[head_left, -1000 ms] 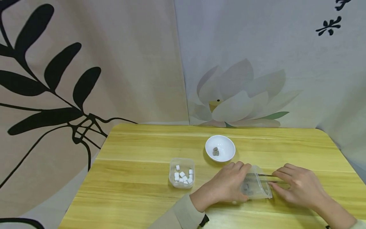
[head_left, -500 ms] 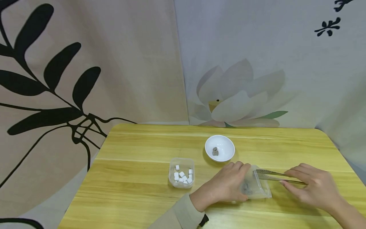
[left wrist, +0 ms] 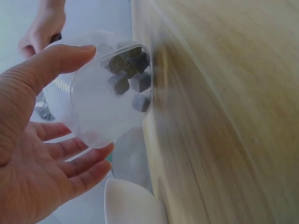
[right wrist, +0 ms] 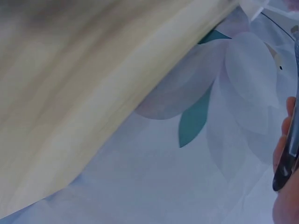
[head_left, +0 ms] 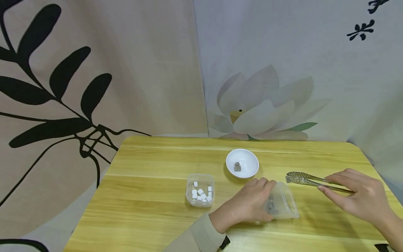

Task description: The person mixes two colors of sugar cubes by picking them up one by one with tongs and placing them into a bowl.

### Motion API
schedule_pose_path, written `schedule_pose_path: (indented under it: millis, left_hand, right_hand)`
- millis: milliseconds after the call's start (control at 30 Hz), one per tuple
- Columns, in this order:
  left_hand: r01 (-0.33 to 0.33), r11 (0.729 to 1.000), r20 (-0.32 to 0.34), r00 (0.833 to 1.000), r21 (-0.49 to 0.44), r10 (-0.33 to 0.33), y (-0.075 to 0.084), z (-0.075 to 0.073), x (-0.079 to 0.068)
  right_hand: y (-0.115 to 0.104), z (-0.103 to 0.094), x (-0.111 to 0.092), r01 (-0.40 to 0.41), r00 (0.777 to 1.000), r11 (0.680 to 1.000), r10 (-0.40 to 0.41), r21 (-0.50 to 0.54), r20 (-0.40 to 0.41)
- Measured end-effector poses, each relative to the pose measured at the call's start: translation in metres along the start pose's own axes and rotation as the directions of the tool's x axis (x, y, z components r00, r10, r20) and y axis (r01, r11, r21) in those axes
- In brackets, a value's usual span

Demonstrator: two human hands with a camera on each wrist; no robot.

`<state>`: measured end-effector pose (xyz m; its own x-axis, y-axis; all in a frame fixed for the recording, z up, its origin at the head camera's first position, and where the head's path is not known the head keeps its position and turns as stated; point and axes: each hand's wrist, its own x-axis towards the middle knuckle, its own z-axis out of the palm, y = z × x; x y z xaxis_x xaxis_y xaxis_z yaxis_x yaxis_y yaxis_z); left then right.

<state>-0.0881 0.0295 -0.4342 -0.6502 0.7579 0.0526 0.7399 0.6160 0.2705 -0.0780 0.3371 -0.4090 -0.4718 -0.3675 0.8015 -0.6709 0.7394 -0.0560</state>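
My left hand [head_left: 245, 203] grips a clear plastic tub [head_left: 286, 204], tipped so its mouth faces right. Through its wall, several dark grey cubes [left wrist: 119, 84] show bunched at the side nearest the table in the left wrist view. To the right, my right hand [head_left: 359, 194] holds metal tongs [head_left: 315, 182] between thumb and fingers, raised beyond the tub's mouth. At the tongs' tips a small grey-brown piece [right wrist: 295, 30] shows in the right wrist view. A white bowl [head_left: 252, 159] behind the left hand has a few grey-brown cubes [head_left: 237, 168] in it.
Left of the bowl stands a second clear tub [head_left: 201, 176] with several white cubes [head_left: 200, 192]. The wooden table [head_left: 151, 203] runs back to a printed curtain [head_left: 157, 70].
The right hand has drawn the tongs out of the tipped tub, moving right and up. My left hand and the tub stay where they were.
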Motion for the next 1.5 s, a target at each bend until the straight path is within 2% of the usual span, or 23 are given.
schedule_pose_path:
  millis: [167, 333, 533, 700, 867, 1067, 1500]
  left_hand:
    - [-0.002, 1.0, -0.001, 1.0, 0.006, 0.002, 0.0, 0.0, 0.0]
    - [0.0, 1.0, 0.006, 1.0, 0.012, 0.0, 0.002, 0.0, 0.001]
    - [-0.01, 0.999, -0.006, 1.0, 0.034, 0.01, 0.004, 0.0, 0.002]
    - [-0.018, 0.999, -0.01, 1.0, 0.048, 0.018, 0.006, 0.0, 0.003]
    - [-0.013, 0.999, -0.007, 1.0, 0.041, 0.013, 0.006, 0.0, 0.003]
    - [0.004, 1.0, 0.006, 1.0, 0.025, -0.004, 0.005, 0.0, 0.002]
    - [0.023, 1.0, 0.008, 1.0, 0.016, -0.023, 0.002, 0.0, 0.0]
  right_hand:
    - [0.003, 0.013, 0.023, 0.014, 1.0, 1.0, -0.015, -0.011, -0.015]
    - [0.005, 0.038, 0.042, 0.036, 0.999, 0.999, -0.035, 0.01, -0.027]
    - [0.001, 0.07, 0.054, 0.037, 0.999, 0.999, -0.037, 0.036, 0.005]
    - [-0.001, 0.08, 0.055, 0.023, 0.999, 1.0, -0.024, 0.021, 0.043]
    - [-0.001, 0.073, 0.053, 0.004, 0.999, 1.0, -0.004, 0.007, 0.051]
    - [0.003, 0.054, 0.046, -0.026, 0.998, 1.0, 0.027, -0.006, 0.054]
    - [0.01, 0.019, 0.012, -0.072, 0.995, 0.997, 0.075, -0.038, 0.071]
